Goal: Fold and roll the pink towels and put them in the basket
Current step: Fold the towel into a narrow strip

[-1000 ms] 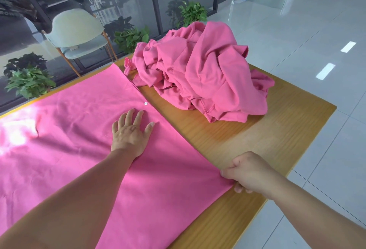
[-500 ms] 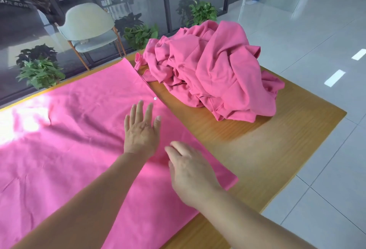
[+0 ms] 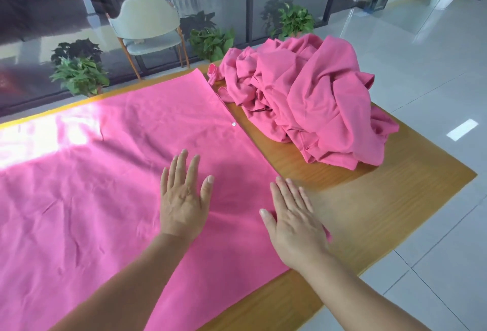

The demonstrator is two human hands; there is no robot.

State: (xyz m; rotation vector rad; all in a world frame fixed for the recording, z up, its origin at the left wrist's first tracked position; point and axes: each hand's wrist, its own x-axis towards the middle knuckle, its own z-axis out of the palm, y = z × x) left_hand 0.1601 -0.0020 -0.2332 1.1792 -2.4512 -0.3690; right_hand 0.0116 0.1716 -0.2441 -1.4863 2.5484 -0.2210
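Far left, beyond glass wall: potted plant (image 3: 79,72) on floor, pale chair (image 3: 147,27) w/ thin orange legs behind it, more plants (image 3: 210,40) further along.

Across most of wooden table (image 3: 369,199): flat pink towel (image 3: 92,185) spread out, lightly creased, sunlit patch at its far-left part. Right edge runs diagonally from far corner to near table edge; small white snap (image 3: 234,124) just inside that edge.

Mid-frame: left hand (image 3: 183,199) palm down on flat pink towel, fingers straight and slightly apart, thumb out to the right, gripping nothing. Forearm comes in from bottom left.

Just right of it: right hand (image 3: 293,220) also palm down, fingers straight and close together, pressing on towel's right edge, fingertips reaching past the edge over bare wood. Holding nothing. Near right corner of towel peeks out beside the palm's outer side. Hands near each other, not touching.

Further right, at far part of table: crumpled heap of pink towels (image 3: 311,98), piled high, apart from the flat one except at far end, where a loose bit lies just beside its edge.

Far right: pale tiled floor (image 3: 434,67) w/ bright light reflections.
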